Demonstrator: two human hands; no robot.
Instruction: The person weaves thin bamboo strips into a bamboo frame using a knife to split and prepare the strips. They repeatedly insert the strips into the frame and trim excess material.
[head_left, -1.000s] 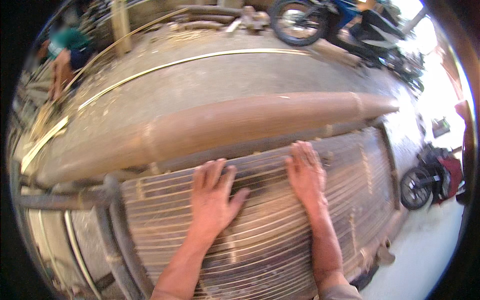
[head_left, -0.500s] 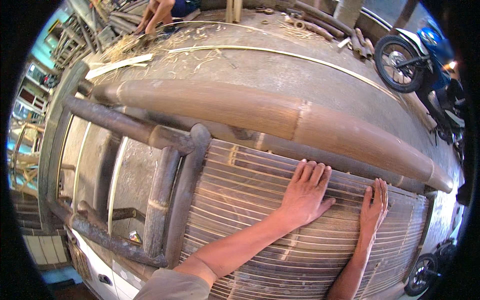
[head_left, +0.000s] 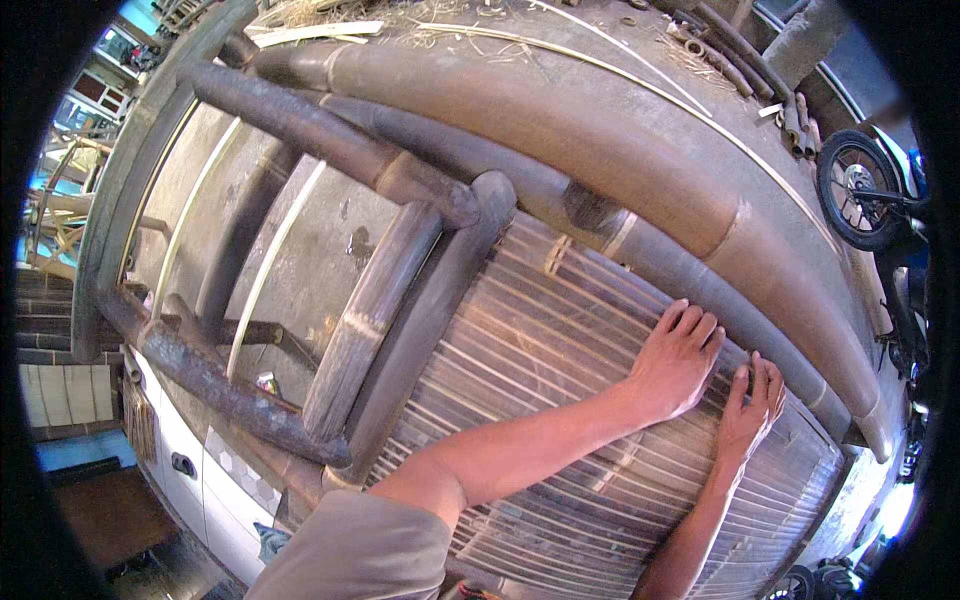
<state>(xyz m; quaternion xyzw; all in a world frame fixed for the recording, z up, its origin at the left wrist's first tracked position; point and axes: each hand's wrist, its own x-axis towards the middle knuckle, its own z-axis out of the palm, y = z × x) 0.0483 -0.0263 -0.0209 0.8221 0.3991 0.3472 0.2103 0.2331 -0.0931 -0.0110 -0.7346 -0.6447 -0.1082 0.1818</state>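
A bamboo seat of long, narrow brown slats [head_left: 540,340] lies under both hands, with thin gaps between the slats. My left hand [head_left: 680,362] rests near its far edge, fingers apart and bent, fingertips on the outermost slats; its thumb is hidden. Just to the right, my right hand [head_left: 748,412] touches the same edge strips, thumb and fingers apart. I see nothing lifted in either hand. Beyond the slats runs a dark bamboo rail [head_left: 650,250], and past it a thicker brown bamboo pole [head_left: 560,140].
An open frame of dark bamboo poles [head_left: 330,130] stands at the left. Pale bamboo strips [head_left: 590,55] lie on the concrete floor beyond, near shavings. A motorbike wheel [head_left: 858,190] shows at the far right. A white panel with a dark handle [head_left: 183,464] is at lower left.
My view has turned, shifting the frame right in the picture. My left hand has come closer to my right hand, its fingers more bent. The right hand stays at the far edge.
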